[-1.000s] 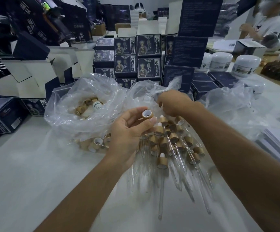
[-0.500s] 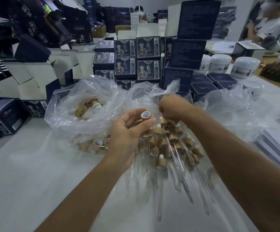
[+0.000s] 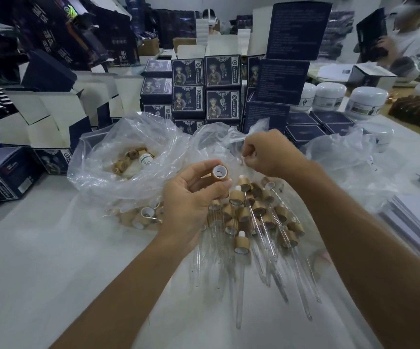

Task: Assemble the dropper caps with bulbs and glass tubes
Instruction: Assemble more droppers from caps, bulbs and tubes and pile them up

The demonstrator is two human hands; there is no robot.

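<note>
Right hand (image 3: 266, 152) lifted since earlier, pinching small white rubber bulb (image 3: 242, 161); left hand (image 3: 191, 195) grips hollow bamboo-brown cap (image 3: 219, 173). Risk: misaligned bulb buckling at cap hole.

Even, soft indoor light, faint shadows, wide-angle bending at the edges, blurred upper corners, sharp centre.

Three white jars (image 3: 329, 95), three clear plastic bags (image 3: 133, 152).
</note>
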